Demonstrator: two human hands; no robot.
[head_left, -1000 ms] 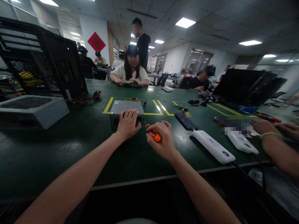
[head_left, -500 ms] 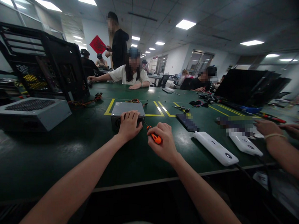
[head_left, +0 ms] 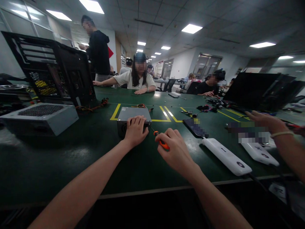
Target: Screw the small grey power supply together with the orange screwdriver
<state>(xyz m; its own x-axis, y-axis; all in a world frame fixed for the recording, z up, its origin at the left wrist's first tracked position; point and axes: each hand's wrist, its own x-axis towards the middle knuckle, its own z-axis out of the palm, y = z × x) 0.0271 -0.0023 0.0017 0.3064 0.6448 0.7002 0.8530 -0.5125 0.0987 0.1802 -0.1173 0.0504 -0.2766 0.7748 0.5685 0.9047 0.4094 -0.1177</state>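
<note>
Across the bench (head_left: pixel 56 151), the standing person in a black top (head_left: pixel 99 51) has shifted left, to behind the tall black open-framed computer case (head_left: pixel 76 73), and the bare neighbouring hand (head_left: pixel 268 122) at the right edge has lifted. Both of the wearer's own hands keep the same places against their work.

That work is a grey box-shaped metal power supply (head_left: pixel 134 115), sitting flat on the bench straight ahead, by the yellow tape lines (head_left: pixel 116 111), with a bundle of coloured cables (head_left: pixel 139 106) behind it. The left hand (head_left: pixel 136 130) clasps its near right part, fingers over the top and thumb by the side. The right hand (head_left: pixel 173 142) is closed around the orange-and-black handle of a screwdriver (head_left: pixel 164 145), its thin shaft angled up to the box's right side.

The step in hand looks like turning a screw there; whether the tip is seated, or which way it turns, cannot be told. As a judgement, the next move calls for a firm left hold against twisting, and for the shaft kept in line with the screw under light, steady pressure.
</note>
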